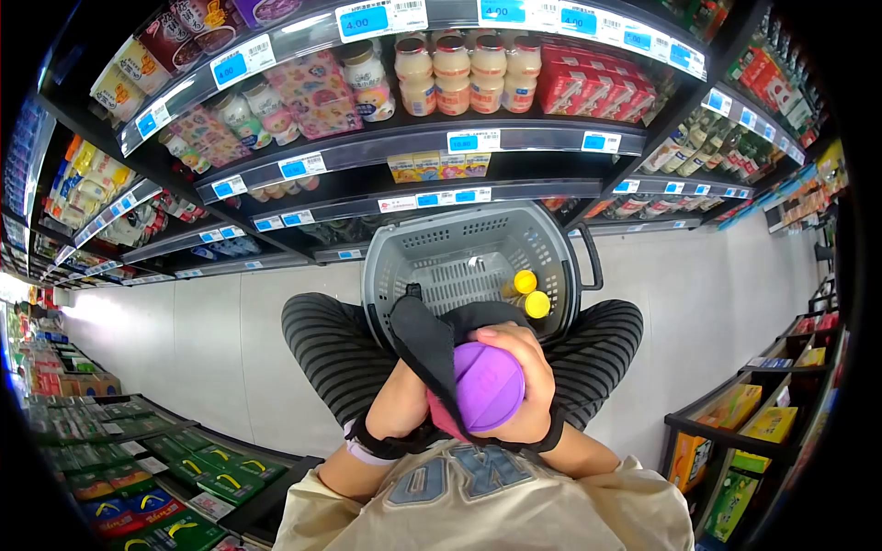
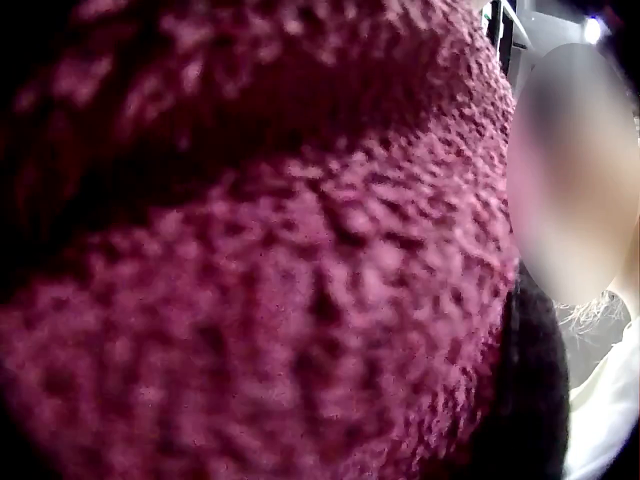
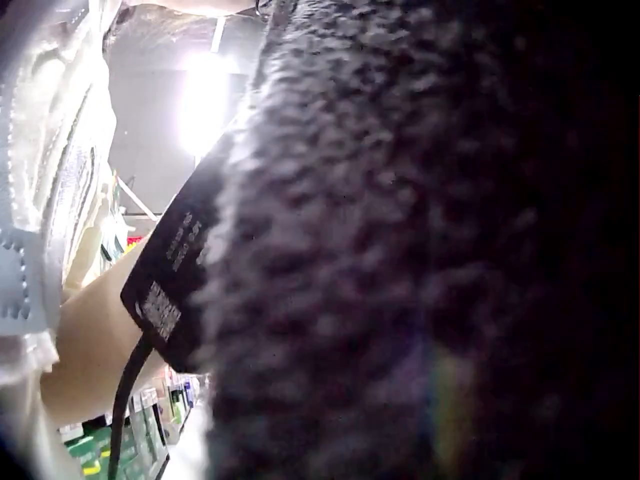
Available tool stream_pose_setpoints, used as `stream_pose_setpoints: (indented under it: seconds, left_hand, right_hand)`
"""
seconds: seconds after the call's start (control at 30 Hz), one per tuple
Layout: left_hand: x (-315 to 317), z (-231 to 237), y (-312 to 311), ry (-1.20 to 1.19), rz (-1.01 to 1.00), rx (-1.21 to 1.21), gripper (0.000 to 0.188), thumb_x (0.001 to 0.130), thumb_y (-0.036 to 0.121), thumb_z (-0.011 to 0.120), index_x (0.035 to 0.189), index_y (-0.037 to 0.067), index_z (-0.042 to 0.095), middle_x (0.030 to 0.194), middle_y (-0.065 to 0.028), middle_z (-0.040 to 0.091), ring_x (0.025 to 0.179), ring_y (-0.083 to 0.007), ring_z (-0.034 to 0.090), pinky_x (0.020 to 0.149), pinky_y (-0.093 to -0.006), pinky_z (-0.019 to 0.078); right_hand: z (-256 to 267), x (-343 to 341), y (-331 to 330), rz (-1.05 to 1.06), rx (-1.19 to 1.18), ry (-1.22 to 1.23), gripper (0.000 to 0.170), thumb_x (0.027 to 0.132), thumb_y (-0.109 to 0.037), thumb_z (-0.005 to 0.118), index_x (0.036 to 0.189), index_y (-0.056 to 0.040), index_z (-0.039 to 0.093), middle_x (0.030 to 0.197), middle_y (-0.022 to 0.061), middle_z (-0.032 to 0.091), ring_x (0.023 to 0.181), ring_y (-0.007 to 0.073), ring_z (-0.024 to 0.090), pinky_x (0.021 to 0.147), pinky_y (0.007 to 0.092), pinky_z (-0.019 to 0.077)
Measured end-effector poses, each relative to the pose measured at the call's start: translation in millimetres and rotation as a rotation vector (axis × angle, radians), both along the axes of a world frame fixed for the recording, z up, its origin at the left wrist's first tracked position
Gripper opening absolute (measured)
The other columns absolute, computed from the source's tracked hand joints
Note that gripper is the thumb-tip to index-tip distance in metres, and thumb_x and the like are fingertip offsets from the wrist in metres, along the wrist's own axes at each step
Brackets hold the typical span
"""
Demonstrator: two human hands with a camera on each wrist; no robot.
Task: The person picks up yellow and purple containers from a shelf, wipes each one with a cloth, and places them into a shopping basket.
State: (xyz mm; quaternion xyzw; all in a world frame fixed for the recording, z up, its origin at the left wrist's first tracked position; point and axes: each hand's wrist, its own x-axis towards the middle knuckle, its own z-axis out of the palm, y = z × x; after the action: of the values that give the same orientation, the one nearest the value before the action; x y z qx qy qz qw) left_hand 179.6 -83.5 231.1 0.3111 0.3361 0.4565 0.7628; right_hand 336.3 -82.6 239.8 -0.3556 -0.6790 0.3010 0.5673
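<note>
In the head view my right hand (image 1: 531, 372) curls round the side of a container with a round purple lid (image 1: 491, 387), held over my lap with the lid facing up. The container's body is mostly hidden. A dark grey cloth (image 1: 424, 340) lies against its left and far sides, with magenta showing below the lid. My left hand (image 1: 401, 402) is at the cloth's left side, its fingers hidden behind it. The left wrist view is filled by magenta nubby cloth (image 2: 300, 280), the right wrist view largely by dark nubby cloth (image 3: 370, 230).
Between my knees stands a grey shopping basket (image 1: 386, 262) with two yellow-capped containers (image 1: 537, 304) inside and a dark handle (image 1: 593, 262) at its right. Beyond it rise shelves holding bottled drinks (image 1: 452, 78) and red packs (image 1: 593, 83). Low display racks (image 1: 726, 441) flank me on both sides.
</note>
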Motion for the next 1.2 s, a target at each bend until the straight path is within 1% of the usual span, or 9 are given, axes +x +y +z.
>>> stream_pose_setpoints:
  seconds: [0.1,0.23,0.47,0.77,0.83,0.87,0.97,1.1,1.2]
  left_hand:
    - [1.4,-2.6,2.1,0.066,-0.083,-0.027,0.040,0.098,0.030,0.051,0.124,0.000,0.050,0.118,-0.0049,0.057,0.105,-0.0125,0.054,0.090,-0.0280,0.0455]
    - [-0.2,-9.5,-2.2,-0.257,-0.098,-0.210,0.040,0.093,0.021,0.059,0.125,0.000,0.050,0.117,-0.0079,0.059,0.102,-0.0136,0.059,0.083,-0.0265,0.0492]
    - [-8.9,-25.2,-6.0,0.115,0.256,-0.137,0.020,0.096,0.014,0.054,0.109,0.000,0.061,0.095,-0.0056,0.065,0.084,-0.0132,0.063,0.073,-0.0250,0.0512]
    - [-19.4,-62.2,-5.0,0.424,0.315,-0.069,0.023,0.097,0.007,0.043,0.099,-0.005,0.062,0.078,-0.0071,0.066,0.065,-0.0126,0.062,0.055,-0.0269,0.0475]
    - [-26.6,-60.8,-0.6,0.825,0.004,-0.160,0.023,0.093,0.004,0.043,0.096,-0.007,0.063,0.071,-0.0123,0.064,0.067,-0.0184,0.065,0.060,-0.0303,0.0493]
    - [-21.9,-64.2,0.3,0.949,0.097,0.089,0.021,0.091,0.002,0.044,0.089,-0.008,0.062,0.065,-0.0157,0.062,0.068,-0.0243,0.066,0.061,-0.0335,0.0492]
    - [-26.4,-89.0,-1.3,0.904,0.219,0.069,0.019,0.090,0.002,0.045,0.092,-0.008,0.061,0.070,-0.0143,0.064,0.069,-0.0236,0.065,0.064,-0.0350,0.0490]
    - [-38.2,-86.6,2.9,0.250,0.276,-0.221,0.027,0.097,0.017,0.053,0.113,-0.004,0.059,0.101,-0.0024,0.064,0.091,-0.0084,0.056,0.081,-0.0238,0.0459]
    - [-35.9,-89.1,5.2,0.253,0.368,-0.150,0.024,0.097,0.018,0.052,0.110,-0.001,0.059,0.092,-0.0014,0.063,0.082,-0.0081,0.057,0.073,-0.0226,0.0464]
  right_hand:
    - [-4.3,1.8,7.7,0.044,0.047,0.029,0.072,0.055,-0.016,0.088,0.117,0.0012,0.055,0.111,0.0176,0.061,0.098,0.0332,0.060,0.088,0.0425,0.0462]
    - [-21.7,0.7,14.9,0.277,0.076,0.263,0.080,0.060,-0.029,0.088,0.124,-0.0027,0.048,0.120,0.0179,0.059,0.107,0.0338,0.057,0.093,0.0450,0.0433]
    - [-32.2,-2.7,22.4,0.337,-0.037,0.089,0.081,0.059,-0.017,0.085,0.129,-0.0053,0.046,0.125,0.0130,0.057,0.110,0.0339,0.055,0.097,0.0455,0.0411]
    - [-21.5,19.8,18.5,0.369,-0.208,-0.459,0.076,0.063,-0.019,0.079,0.131,-0.0024,0.049,0.122,0.0162,0.058,0.101,0.0344,0.060,0.086,0.0406,0.0499]
    - [-24.0,20.4,12.3,0.357,-0.256,-0.507,0.075,0.061,-0.019,0.080,0.127,-0.0032,0.048,0.116,0.0172,0.059,0.099,0.0357,0.061,0.083,0.0413,0.0513]
    - [-25.5,19.9,8.7,0.314,-0.340,-0.508,0.074,0.060,-0.019,0.080,0.125,-0.0034,0.047,0.115,0.0176,0.059,0.098,0.0360,0.062,0.083,0.0411,0.0517]
    - [-32.0,26.4,16.8,0.206,-0.445,-0.478,0.071,0.057,-0.020,0.083,0.116,-0.0016,0.048,0.107,0.0181,0.058,0.094,0.0355,0.062,0.081,0.0393,0.0517]
    - [-60.7,56.7,60.9,-0.032,-0.494,-0.475,0.062,0.055,-0.020,0.084,0.105,0.0008,0.055,0.093,0.0163,0.058,0.087,0.0320,0.061,0.079,0.0369,0.0502]
    - [-105.1,86.2,117.4,-0.149,-0.513,-0.753,0.053,0.063,-0.022,0.082,0.104,0.0005,0.057,0.085,0.0160,0.066,0.078,0.0245,0.067,0.068,0.0325,0.0535]
